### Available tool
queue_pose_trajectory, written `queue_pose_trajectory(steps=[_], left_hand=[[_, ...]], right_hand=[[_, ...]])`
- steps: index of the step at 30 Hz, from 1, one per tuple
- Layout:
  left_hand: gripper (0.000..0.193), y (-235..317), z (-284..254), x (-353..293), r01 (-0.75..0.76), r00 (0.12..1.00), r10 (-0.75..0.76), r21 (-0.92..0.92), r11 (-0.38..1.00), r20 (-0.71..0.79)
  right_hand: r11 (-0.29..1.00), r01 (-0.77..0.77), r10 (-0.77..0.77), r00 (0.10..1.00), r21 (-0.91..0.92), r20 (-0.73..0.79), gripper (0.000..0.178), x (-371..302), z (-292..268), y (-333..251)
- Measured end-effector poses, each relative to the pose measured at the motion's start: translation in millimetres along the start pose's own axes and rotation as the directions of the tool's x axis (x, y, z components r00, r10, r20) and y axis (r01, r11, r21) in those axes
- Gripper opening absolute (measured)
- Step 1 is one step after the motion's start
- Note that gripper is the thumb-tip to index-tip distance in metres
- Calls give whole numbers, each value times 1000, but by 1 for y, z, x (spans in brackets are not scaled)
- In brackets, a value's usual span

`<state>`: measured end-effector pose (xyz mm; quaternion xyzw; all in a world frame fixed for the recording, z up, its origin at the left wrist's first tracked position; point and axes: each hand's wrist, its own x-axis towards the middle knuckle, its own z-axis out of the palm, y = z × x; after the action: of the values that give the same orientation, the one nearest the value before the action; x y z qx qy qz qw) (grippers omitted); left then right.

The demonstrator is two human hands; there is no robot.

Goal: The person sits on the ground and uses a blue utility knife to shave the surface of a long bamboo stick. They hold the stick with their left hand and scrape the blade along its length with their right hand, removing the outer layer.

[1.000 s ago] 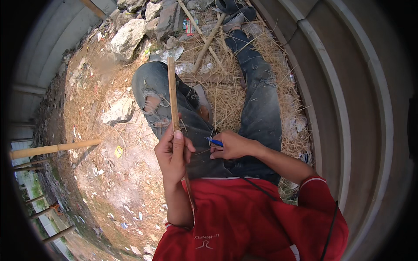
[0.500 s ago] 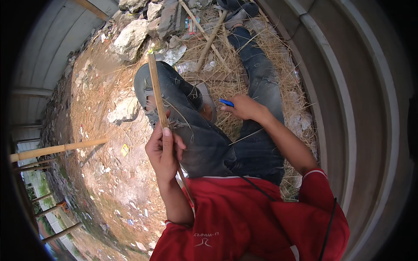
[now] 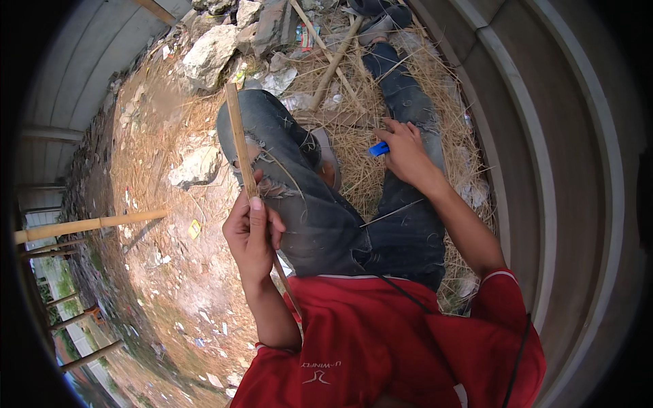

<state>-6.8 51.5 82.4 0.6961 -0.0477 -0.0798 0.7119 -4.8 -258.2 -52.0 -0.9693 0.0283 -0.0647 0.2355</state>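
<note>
My left hand (image 3: 250, 234) is closed round a long, flat bamboo strip (image 3: 238, 136), the thumb pressed along its face. The strip slants up past my bent left knee, and its thin lower end runs down by my forearm to my red shirt. Over my right thigh, my right hand (image 3: 409, 158) is closed on a small blue plastic handle (image 3: 379, 149). Only its blue end pokes out; I cannot see a blade, and the rest is hidden in the palm. A gap separates the right hand from the strip.
Straw and thin shavings (image 3: 357, 183) lie between and around my legs. Pale rocks (image 3: 208, 58) and crossed sticks (image 3: 337, 64) are ahead. A bamboo pole (image 3: 95, 224) juts in from the left. Close on my right stands a ribbed metal wall (image 3: 530, 136).
My right hand has moved right and a little forward, with its fingers turned more upward and the blue handle still in it. The left hand and bamboo strip have shifted only slightly.
</note>
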Motion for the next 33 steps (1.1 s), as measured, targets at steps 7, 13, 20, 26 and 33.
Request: queue_pose_trajectory(steps=[7,13,20,26,33], left_hand=[[43,-3,0,2,-8,1000,8,-3,1000,17],[44,0,-1,-1,-8,1000,8,20,1000,-7],[48,3,4,3,-24,998,25,22,999,-53],[45,11,-3,-1,-60,998,61,35,998,-21],[43,-5,-6,1,-9,999,9,-4,1000,-37]], right_hand=[[979,109,-202,583,170,787,27,-42,-1,-26],[986,-165,152,955,30,254,38,25,-25,-7],[754,172,-136,985,634,-105,49,7,-18,-127],[652,-95,236,968,753,-82,28,72,-9,-72],[961,91,-186,912,262,367,58,28,-55,-33]])
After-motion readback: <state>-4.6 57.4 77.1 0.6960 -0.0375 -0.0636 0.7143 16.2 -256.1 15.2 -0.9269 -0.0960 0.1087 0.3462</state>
